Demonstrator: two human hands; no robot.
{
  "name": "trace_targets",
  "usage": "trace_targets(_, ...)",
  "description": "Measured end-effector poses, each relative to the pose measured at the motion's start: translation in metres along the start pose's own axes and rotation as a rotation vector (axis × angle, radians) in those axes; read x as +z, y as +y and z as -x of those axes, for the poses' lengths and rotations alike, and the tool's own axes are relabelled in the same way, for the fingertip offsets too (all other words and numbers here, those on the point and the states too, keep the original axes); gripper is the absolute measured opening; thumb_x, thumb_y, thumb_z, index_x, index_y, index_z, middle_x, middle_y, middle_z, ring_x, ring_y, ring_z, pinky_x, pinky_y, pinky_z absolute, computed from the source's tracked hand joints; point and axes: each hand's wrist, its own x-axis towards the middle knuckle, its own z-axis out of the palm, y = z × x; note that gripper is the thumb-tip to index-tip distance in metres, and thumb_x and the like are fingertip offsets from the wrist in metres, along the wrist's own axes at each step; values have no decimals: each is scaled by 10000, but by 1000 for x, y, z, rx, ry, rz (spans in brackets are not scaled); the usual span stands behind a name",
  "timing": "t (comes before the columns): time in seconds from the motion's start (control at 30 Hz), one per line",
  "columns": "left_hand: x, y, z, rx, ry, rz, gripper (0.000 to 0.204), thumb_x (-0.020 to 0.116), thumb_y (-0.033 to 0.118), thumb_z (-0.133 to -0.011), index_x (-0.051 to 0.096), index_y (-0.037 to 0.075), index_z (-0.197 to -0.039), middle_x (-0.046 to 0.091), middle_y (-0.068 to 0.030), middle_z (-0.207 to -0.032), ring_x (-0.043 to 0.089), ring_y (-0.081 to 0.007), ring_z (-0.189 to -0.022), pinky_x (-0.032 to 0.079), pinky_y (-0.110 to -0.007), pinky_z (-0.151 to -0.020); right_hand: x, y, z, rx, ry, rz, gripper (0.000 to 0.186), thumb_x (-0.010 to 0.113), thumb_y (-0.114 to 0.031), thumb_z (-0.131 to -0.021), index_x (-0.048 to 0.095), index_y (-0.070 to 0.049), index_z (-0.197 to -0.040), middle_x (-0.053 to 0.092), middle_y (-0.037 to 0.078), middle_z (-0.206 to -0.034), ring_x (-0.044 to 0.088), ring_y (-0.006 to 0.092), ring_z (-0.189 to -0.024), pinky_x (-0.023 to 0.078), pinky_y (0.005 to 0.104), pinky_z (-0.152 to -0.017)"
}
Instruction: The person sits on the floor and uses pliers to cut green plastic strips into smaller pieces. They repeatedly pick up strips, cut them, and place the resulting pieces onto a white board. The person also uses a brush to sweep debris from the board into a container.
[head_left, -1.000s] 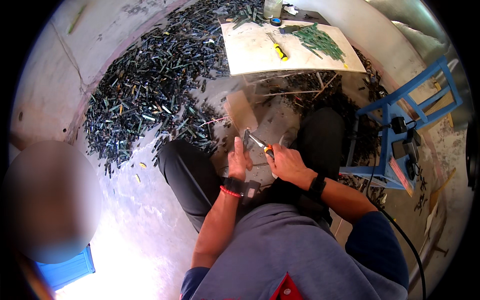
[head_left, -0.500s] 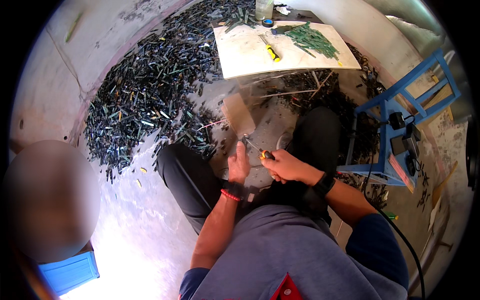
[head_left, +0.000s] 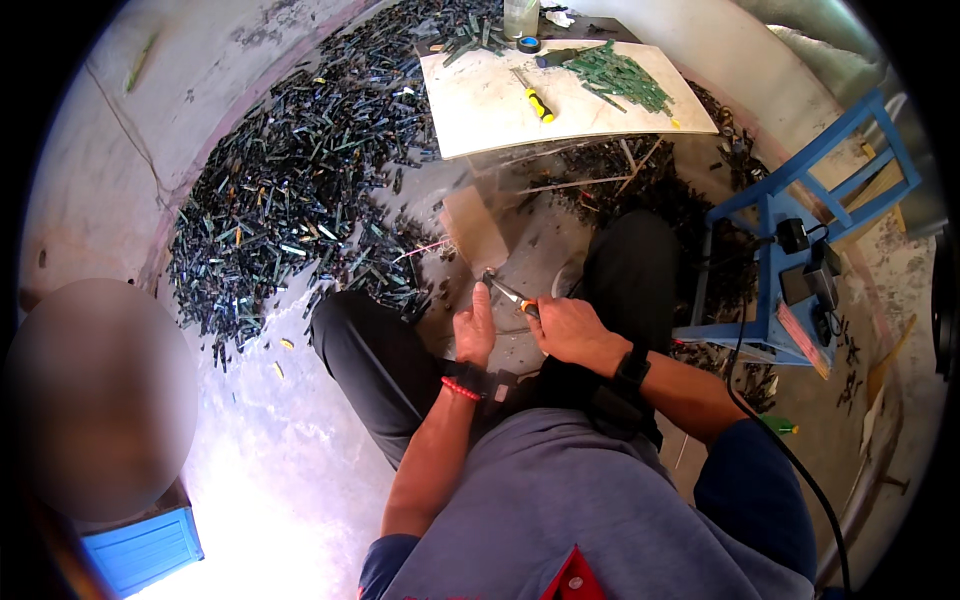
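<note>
In front of my lap, my left hand (head_left: 474, 332) is closed with the thumb up, pinching a small dark piece (head_left: 488, 276) at its fingertips. My right hand (head_left: 572, 330) is wrapped round a pair of pliers (head_left: 527, 304) with orange and black handles. Their metal jaws point up and left and meet the small piece at the left fingertips. What exactly the piece is, I cannot make out. Just beyond it, a brown flat board (head_left: 474, 228) lies on a slant.
A low table with a pale board top (head_left: 470, 115) bears a yellow-black screwdriver (head_left: 538, 103), green strips (head_left: 622, 78), a blue tape roll (head_left: 528, 44) and a jar (head_left: 520, 18). Dark strips (head_left: 290, 190) heap at left. A blue chair (head_left: 775, 240) with black adapters and a cable stands at right.
My right hand has turned a little, so the pliers' handles now show differently. The jaws stay at the small piece. My left hand has barely moved.
</note>
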Motion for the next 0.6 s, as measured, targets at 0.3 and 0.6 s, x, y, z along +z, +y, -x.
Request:
trace_targets(0.3,-8,39,18,-194,-215,446,709,383,702,-841,413,79,-504,379,-4,-470,344,-118,-430,285,-306,-407,-6,-6,-1,269,-842,-1892,331,471,-383,-919,520,-56,-933,511,35,-718,494,159,-553,400,313,-479)
trace_targets(0.6,-5,14,10,-131,-93,223,631,440,698,-824,290,179,-498,268,47,-426,279,-93,-336,195,-264,-340,2,-2,-4,26,-59,-78,300,505,-306,-874,545,-8,-870,609,215,-700,619,339,-681,478,431,-592)
